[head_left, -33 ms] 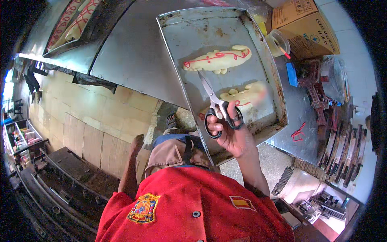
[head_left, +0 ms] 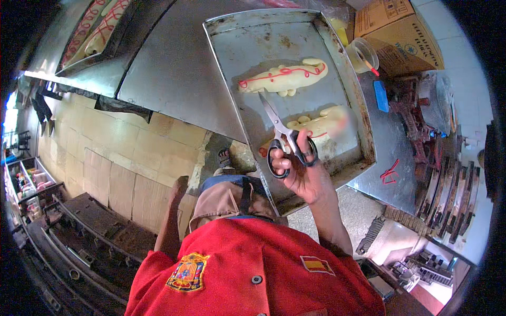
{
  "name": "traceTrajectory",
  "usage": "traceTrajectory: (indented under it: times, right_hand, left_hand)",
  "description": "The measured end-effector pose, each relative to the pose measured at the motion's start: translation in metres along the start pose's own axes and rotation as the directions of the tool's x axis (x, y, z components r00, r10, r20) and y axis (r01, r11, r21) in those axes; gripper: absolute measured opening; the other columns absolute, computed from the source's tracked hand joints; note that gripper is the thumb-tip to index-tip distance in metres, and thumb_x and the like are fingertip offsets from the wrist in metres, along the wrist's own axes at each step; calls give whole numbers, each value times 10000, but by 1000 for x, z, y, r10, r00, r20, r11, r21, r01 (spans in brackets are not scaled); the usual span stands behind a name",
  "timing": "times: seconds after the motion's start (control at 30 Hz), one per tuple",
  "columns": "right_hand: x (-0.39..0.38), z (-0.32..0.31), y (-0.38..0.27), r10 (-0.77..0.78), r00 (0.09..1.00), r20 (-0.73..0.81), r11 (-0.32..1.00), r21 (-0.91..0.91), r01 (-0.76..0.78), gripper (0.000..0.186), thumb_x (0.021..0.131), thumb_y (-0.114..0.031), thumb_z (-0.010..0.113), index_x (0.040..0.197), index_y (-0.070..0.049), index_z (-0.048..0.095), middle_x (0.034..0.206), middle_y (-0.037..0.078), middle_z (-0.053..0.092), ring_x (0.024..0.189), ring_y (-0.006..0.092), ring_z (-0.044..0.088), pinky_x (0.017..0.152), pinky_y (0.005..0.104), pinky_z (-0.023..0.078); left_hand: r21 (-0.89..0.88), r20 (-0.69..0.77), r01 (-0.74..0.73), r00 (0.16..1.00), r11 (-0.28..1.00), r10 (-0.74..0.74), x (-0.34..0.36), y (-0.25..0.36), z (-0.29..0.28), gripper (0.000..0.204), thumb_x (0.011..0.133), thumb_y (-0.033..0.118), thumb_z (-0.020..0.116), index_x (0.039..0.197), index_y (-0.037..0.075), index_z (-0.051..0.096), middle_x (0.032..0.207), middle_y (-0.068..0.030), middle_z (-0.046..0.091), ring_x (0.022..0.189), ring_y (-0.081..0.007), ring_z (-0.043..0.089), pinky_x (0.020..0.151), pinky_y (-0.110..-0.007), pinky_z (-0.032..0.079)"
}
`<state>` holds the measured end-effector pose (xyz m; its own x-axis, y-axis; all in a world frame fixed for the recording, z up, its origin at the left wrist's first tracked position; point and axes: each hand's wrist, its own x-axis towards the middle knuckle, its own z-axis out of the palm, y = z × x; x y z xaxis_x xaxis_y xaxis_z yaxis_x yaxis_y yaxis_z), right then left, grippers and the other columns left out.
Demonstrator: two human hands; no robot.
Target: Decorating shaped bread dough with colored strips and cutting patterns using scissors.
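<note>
My right hand (head_left: pixel 305 181) grips black-handled scissors (head_left: pixel 272 113), its fingers through the loops. Their blades look nearly together, and the tips point up and left above a worn metal baking tray (head_left: pixel 269 42). In that tray lies a pale dough figure (head_left: pixel 287 78), long, with small side lumps and a curled end, trimmed with red lines. A second, similar dough figure (head_left: pixel 321 126) is nearer me, partly covered by the hand and scissors and blurred at its right end. My left hand (head_left: pixel 180 184) hangs low beside my body, away from the tray; its fingers cannot be made out.
Right of the tray are a cardboard box (head_left: pixel 398 37), a clear plastic cup (head_left: pixel 361 55) with a red-tipped stick, a blue flat piece (head_left: pixel 380 96) and red strips (head_left: pixel 390 173). Another tray (head_left: pixel 113 50) with red-lined dough sits at far left. Dark metal racks (head_left: pixel 79 253) stand lower left.
</note>
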<state>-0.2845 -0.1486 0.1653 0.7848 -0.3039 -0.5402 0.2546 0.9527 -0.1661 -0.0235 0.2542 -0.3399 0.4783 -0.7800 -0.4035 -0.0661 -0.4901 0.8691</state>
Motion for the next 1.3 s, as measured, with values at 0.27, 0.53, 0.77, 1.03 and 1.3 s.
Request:
traceTrajectory:
  times: [0.27, 0.53, 0.77, 1.03, 1.3]
  right_hand:
    - [-4, -15, -8, 50, 999, -15, 997, -60, -51, 494, 912, -508, 667, 1062, -51, 554, 893, 67, 622, 723, 145, 601, 634, 258, 531]
    - [-5, -25, -27, 19, 996, -88, 974, -224, -38, 492, 908, -512, 678, 1087, -65, 573, 849, 77, 635, 692, 163, 592, 642, 266, 519]
    - [-67, 32, -116, -303, 936, 182, -794, -592, -142, 566, 912, -159, 686, 1432, -213, 468, 1197, 172, 598, 1092, 327, 615, 935, 467, 479]
    - [-41, 32, -155, -60, 916, 396, -998, -32, -52, 540, 887, -158, 661, 1410, -232, 550, 1198, 203, 592, 1172, 336, 562, 933, 460, 426]
    - [-37, 17, -188, 70, 845, 530, -997, 55, 49, 524, 871, -106, 636, 1385, -185, 572, 1151, 198, 612, 1123, 367, 586, 948, 473, 450]
  left_hand:
    - [118, 84, 161, 982, 980, -171, 7, -11, 14, 432, 816, 51, 637, 1247, 25, 630, 1199, -176, 666, 1106, -345, 623, 946, -389, 523]
    - [-28, 25, 259, 966, 965, -258, -3, 2, 23, 334, 870, 72, 607, 1195, 14, 657, 1163, -178, 686, 1099, -320, 642, 955, -378, 506]
    - [2, -47, 31, 998, 1000, -31, -23, 27, 20, 349, 980, 257, 505, 1151, 11, 684, 1087, -188, 710, 1042, -322, 663, 897, -412, 515]
    - [-292, -223, 155, 948, 944, -225, -65, 49, 69, 458, 1026, 387, 554, 1273, 8, 624, 975, -84, 694, 854, -164, 623, 720, -363, 514]
    - [-145, -160, 445, 871, 884, -465, -147, 85, 161, 524, 997, 455, 525, 1254, 18, 659, 884, -106, 709, 811, -201, 657, 716, -371, 521]
